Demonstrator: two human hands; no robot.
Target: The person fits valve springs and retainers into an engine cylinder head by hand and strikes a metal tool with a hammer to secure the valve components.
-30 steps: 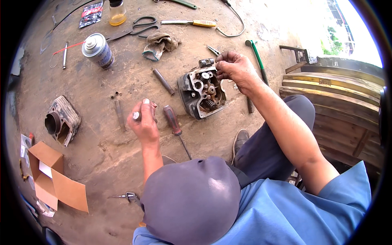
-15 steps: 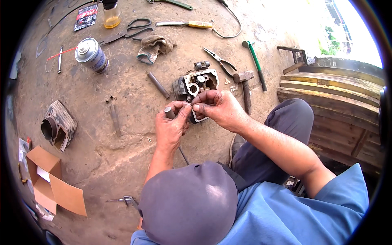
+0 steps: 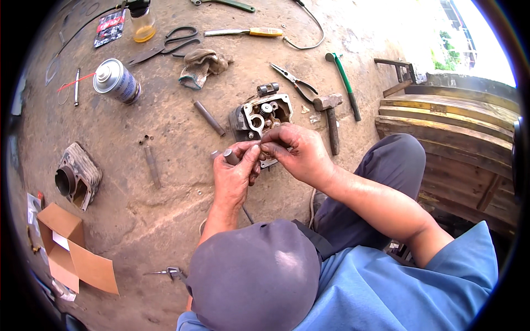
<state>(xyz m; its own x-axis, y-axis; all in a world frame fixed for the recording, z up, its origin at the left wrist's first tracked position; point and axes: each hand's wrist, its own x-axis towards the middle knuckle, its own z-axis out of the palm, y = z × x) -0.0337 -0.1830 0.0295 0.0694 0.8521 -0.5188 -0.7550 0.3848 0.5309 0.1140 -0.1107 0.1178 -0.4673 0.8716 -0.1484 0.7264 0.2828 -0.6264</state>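
The left-hand grip (image 3: 234, 175) is curled around a short metal rod (image 3: 230, 157), its end protruding between thumb and index finger, while the right-hand grip (image 3: 301, 153) is narrow, thumb and index finger brought together at the left fingertips; whether it holds a small part cannot be told. The engine cylinder head (image 3: 267, 110) lies just beyond both grips, its near edge partly hidden by them. A hammer (image 3: 333, 124) lies beyond and right of the right-hand grip.
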